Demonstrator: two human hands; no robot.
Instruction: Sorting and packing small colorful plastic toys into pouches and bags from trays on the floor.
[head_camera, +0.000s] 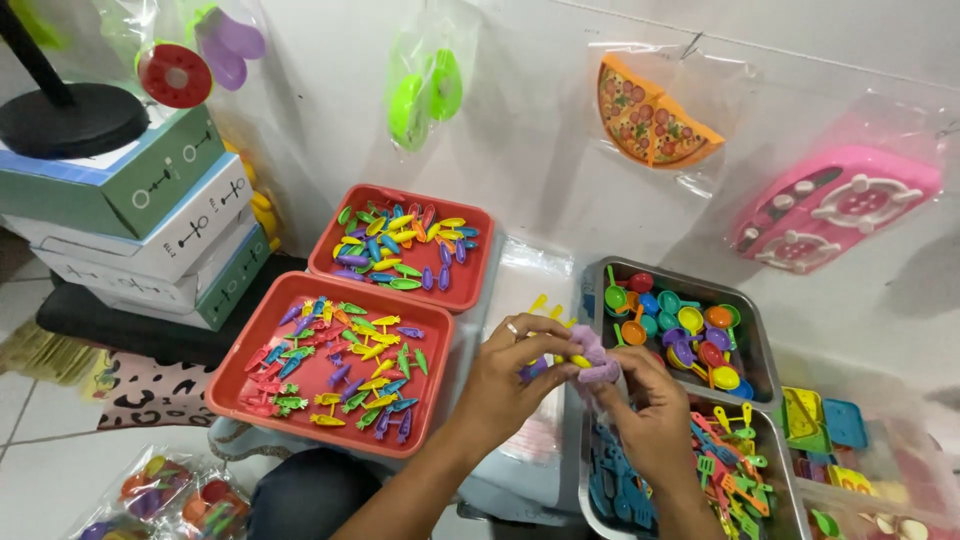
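Seated among trays of bright plastic toys, a person's left hand (510, 372) and right hand (640, 395) pinch together around a small purple toy piece (592, 358) at centre, above a clear bag (535, 275). Apparently mid-assembly of a toy set; adding further pieces would call for the near metal tray (585, 470) of utensils.

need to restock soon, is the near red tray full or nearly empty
Neither: the near red tray holds a loose single layer of small coloured toy pieces, with bare red floor showing between them and along its left side.
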